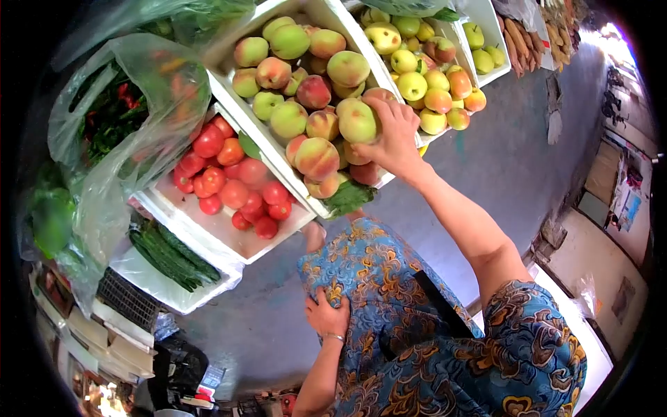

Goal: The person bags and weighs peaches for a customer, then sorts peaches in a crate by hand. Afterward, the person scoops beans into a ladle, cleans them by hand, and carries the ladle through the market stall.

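My right hand [394, 137] reaches into a white foam box [235, 89] of peaches, its fingers wrapped round a large green-yellow peach [359, 121] near the box's front right corner. Other peaches [317, 158] with red blush lie packed beside and behind it. A green leaf [351, 198] hangs at the box's front edge. My left hand [328, 316] rests low on the blue patterned clothing [375, 264], its fingers bent against the cloth; nothing shows in it. A bracelet is on that wrist.
Tomatoes [236, 193] fill a white box left of the peaches, with cucumbers [170, 254] in another below. Clear plastic bags [114, 187] cover greens and peppers at the left. Yellow-green fruit [412, 85] fills a box at the right, with brown roots [522, 45] beyond.
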A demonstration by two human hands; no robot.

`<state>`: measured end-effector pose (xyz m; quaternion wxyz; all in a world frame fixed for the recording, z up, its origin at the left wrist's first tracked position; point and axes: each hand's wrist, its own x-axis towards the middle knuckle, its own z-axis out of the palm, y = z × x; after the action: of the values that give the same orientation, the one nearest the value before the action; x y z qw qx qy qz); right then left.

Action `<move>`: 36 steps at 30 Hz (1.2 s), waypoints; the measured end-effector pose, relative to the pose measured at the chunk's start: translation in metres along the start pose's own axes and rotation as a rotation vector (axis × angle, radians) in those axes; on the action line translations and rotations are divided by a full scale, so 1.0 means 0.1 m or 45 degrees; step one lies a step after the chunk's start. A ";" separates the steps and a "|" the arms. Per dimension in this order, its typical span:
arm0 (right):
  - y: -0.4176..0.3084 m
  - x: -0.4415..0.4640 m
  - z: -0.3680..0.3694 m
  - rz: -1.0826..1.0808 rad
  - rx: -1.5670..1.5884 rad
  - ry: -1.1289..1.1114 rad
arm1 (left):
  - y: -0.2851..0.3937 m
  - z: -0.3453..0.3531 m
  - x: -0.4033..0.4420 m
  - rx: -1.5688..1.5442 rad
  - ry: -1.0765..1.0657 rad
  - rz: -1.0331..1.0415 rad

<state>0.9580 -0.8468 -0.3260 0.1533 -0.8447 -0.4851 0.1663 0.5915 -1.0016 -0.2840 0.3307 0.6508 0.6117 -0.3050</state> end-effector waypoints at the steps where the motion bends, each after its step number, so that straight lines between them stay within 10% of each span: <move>1: -0.03 0.11 0.05 -0.059 0.031 0.028 | 0.01 -0.05 -0.01 0.006 -0.041 -0.009; 28: -0.33 2.03 1.04 -0.533 -0.765 0.094 | -0.02 -0.07 -0.01 -0.015 -0.050 -0.034; 36: -0.45 1.85 0.75 -0.449 -0.444 -0.070 | -0.04 -0.05 -0.01 -0.199 -0.070 -0.052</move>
<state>0.9790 -0.6564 -0.3991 0.0185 -0.7558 -0.6504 0.0736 0.5870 -0.9983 -0.2810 0.3909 0.6018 0.6374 -0.2806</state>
